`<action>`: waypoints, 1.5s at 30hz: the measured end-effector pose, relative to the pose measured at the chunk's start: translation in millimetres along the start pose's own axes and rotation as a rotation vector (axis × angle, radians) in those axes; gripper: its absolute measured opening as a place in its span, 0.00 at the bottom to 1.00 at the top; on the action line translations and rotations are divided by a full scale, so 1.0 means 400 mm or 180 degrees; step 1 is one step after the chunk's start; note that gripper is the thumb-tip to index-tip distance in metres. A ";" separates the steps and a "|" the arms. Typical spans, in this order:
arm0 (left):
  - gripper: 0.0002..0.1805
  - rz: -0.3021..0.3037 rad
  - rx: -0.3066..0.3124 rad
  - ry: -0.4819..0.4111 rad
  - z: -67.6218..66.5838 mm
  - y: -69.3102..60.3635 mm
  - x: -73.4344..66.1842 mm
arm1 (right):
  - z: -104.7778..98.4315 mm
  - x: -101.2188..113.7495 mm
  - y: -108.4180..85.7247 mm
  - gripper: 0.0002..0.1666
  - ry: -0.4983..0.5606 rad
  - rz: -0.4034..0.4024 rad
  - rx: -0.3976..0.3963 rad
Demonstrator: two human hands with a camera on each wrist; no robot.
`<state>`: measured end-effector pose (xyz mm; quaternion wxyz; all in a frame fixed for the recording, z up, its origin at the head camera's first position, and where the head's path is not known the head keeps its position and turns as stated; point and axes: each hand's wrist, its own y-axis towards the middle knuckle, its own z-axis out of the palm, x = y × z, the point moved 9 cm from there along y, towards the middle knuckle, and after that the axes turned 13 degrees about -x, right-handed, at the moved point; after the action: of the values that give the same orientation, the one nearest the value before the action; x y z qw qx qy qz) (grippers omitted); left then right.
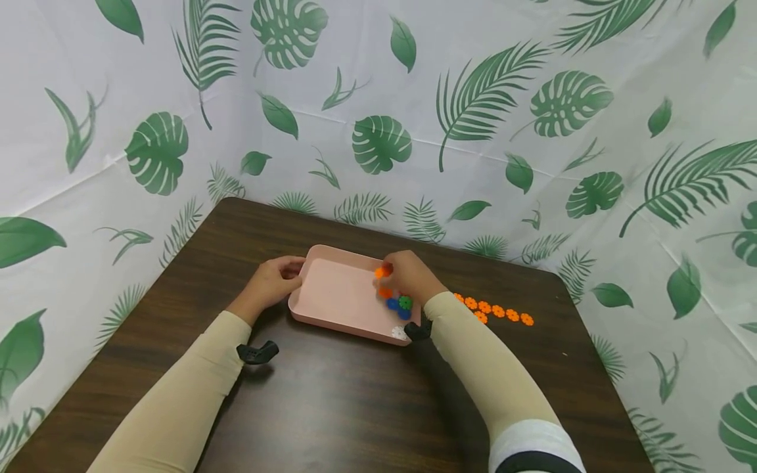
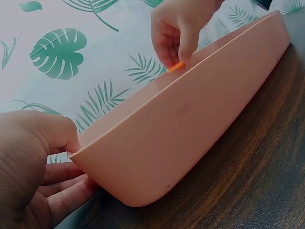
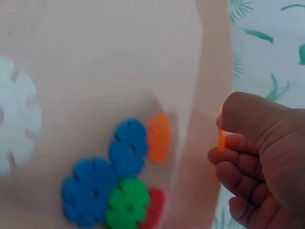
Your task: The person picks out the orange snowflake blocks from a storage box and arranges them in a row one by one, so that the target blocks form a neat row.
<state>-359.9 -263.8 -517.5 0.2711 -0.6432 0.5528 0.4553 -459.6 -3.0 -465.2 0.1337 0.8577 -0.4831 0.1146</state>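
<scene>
A pink rectangular tray (image 1: 337, 289) lies on the table. My left hand (image 1: 267, 284) grips its left end, the thumb at the rim and the other fingers outside the wall, as the left wrist view shows. Over the tray's right part, my right hand (image 1: 412, 274) pinches an orange flower-shaped disc (image 3: 221, 140) between thumb and fingers. Below that hand, inside the tray, lie blue discs (image 3: 90, 191), a green disc (image 3: 128, 204), an orange disc (image 3: 158, 138) and a partly covered red disc (image 3: 155, 207). A white disc (image 1: 399, 332) sits in the near right corner.
Several orange flower discs (image 1: 499, 311) lie in a row on the dark wooden table (image 1: 331, 394), right of the tray; the right forearm hides some of that area. A leaf-printed cloth (image 1: 331, 131) hangs behind the table. Black wrist mounts (image 1: 257, 353) stick out from both sleeves.
</scene>
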 end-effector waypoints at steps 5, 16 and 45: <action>0.28 -0.0014 0.0008 0.0028 0.000 0.001 -0.002 | -0.066 -0.046 -0.006 0.19 -0.0080 0.0090 -0.0127; 0.27 -0.0039 0.0071 0.0067 0.000 -0.003 0.006 | -0.196 -0.224 -0.085 0.16 -0.0236 0.0388 -0.0344; 0.27 -0.0057 0.0079 0.0153 0.003 -0.001 0.005 | -0.227 -0.628 -0.403 0.22 -0.0413 0.1168 -0.0285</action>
<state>-359.7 -263.8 -520.0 0.2698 -0.6555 0.5589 0.4304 -454.5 308.7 -481.0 0.1172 0.7540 -0.6435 0.0599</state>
